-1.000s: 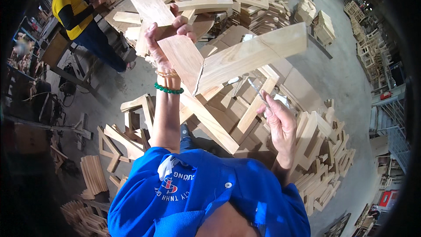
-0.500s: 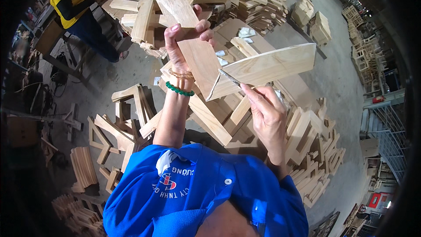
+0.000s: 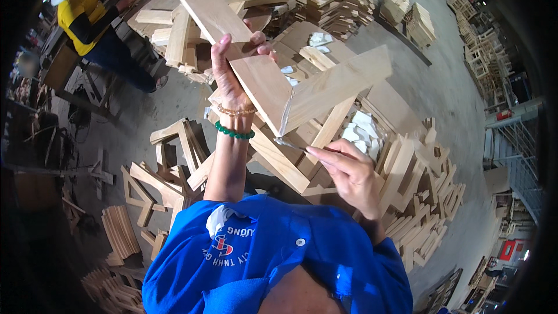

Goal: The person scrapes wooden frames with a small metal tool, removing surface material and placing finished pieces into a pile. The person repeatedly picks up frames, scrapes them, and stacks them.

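My left hand (image 3: 235, 81) is closed around an angled wooden frame piece (image 3: 261, 78), held up in front of me; its boards meet in a V at the lower end. A whitish line of glue (image 3: 286, 113) runs down the joint between two boards. In my right hand (image 3: 349, 171), a thin glue stick (image 3: 295, 146) is pinched between thumb and fingers. Its smeared tip is at the bottom corner of the joint. Whether the tip touches the wood is hard to make out.
Beneath the piece lie wooden boards (image 3: 279, 160) and white scraps (image 3: 361, 131). Stacked wooden parts (image 3: 412, 192) stand at the right, angled frames (image 3: 174, 174) at the left, and a heap of pieces (image 3: 325, 0) at the back. A person in yellow (image 3: 87, 17) stands at the far left.
The frame piece has tilted and shifted slightly left in my left hand. My right hand has moved the stick tip from the top of the joint down to its bottom corner.
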### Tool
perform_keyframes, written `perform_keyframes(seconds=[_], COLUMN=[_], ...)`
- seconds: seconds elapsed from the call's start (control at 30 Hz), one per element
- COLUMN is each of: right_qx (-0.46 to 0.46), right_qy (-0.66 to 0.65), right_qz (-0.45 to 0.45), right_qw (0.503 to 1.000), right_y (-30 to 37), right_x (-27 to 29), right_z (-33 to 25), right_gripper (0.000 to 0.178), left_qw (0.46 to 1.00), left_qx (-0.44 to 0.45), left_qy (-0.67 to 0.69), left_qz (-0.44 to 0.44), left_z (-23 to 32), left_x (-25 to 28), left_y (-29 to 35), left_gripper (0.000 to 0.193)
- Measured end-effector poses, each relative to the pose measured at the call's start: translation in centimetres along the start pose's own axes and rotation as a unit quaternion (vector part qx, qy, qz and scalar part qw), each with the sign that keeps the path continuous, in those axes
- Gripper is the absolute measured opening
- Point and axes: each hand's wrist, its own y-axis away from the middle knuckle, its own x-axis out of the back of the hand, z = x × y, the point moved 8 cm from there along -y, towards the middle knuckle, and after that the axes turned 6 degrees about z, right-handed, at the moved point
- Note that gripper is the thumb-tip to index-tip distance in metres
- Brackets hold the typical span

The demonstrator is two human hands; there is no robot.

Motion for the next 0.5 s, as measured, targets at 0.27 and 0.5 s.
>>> perform_keyframes(seconds=[0.27, 0.5], right_qx=[-0.059, 0.068], right_qy=[-0.206, 0.078], right_qz=[0.268, 0.341], right_qw=[0.939, 0.935], right_y=[2.0, -0.4], right_x=[8.9, 9.6], right_z=[2.8, 3.1], right_gripper=[0.028, 0.034], left_qw=[0.999, 0.978], left_qx=[0.045, -0.014], left_qy=[0.005, -0.153], left_qz=[-0.018, 0.141], left_z=[-2.6, -4.4], left_x=[-2.3, 1.6], left_y=[-0.6, -0.5], left_gripper=[0.044, 0.027])
